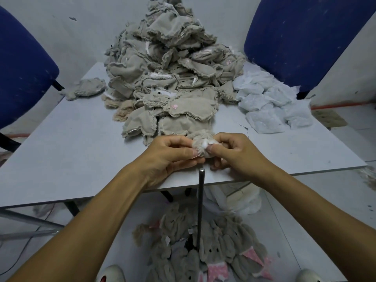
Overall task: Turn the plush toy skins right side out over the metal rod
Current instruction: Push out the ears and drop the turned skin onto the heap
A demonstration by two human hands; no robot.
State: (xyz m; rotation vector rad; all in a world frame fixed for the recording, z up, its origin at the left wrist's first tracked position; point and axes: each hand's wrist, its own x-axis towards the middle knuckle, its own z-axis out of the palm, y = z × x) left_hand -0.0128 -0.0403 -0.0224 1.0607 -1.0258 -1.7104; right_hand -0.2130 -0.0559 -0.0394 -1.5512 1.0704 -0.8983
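A small bunched beige plush skin with white fibre showing at its opening [200, 144] is pinched between both hands just above the near edge of the pale grey table [71, 159]. The left hand [173, 157] is curled on its left side, thumb and fingertips nipped on the cloth; the right hand [232, 153] is curled on its right side, thumb pressed into the white part. Directly below and slightly nearer stands the thin dark upright metal rod [200, 200], its rounded tip just beneath the skin and apart from it, as far as this foreshortened view allows.

The skin is judged light, limp and easily crumpled, with frayed seam edges that could tear if pulled hard; it is best taken at the rim of its opening, on both sides, so that the closed end can be set over the rod tip and the rim drawn down.

Behind the hands a tall heap of inside-out beige skins [173, 68] is piled on the table, with white fabric pieces [268, 104] at its right. Turned grey plush toys with pink ears [213, 253] lie on the floor around the rod's base. Blue chairs [305, 37] stand at either side.

No brand, label or legible writing can be made out.
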